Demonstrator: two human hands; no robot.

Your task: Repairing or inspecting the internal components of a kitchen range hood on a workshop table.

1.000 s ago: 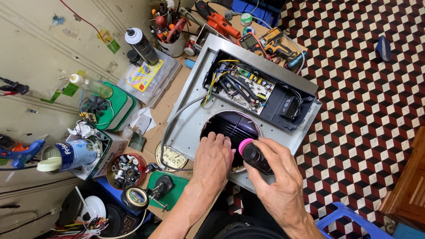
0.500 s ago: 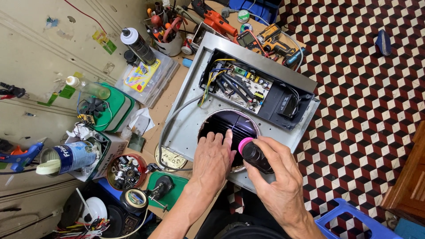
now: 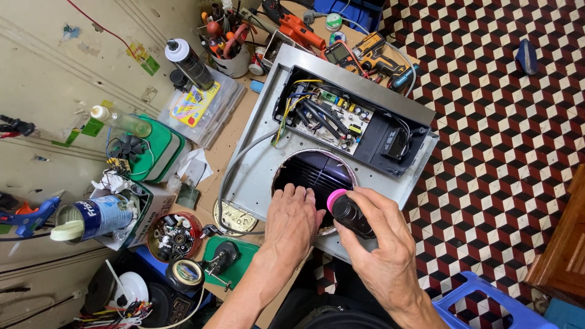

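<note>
The right hand (image 3: 381, 244) gripped a small dark bottle with a pink cap (image 3: 348, 211) at the near edge of the grey metal housing (image 3: 256, 176), beside the left hand (image 3: 292, 220), fingers spread into its round opening (image 3: 317, 173), apparently mid-application, needing steady aim.

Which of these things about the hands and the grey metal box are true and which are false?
1. The right hand holds a dark bottle with a pink cap. True.
2. The left hand holds a hammer. False: it holds no tool and rests at the round hole.
3. The circuit board is uncovered. True.
4. The metal panel is red. False: it is grey.
</note>
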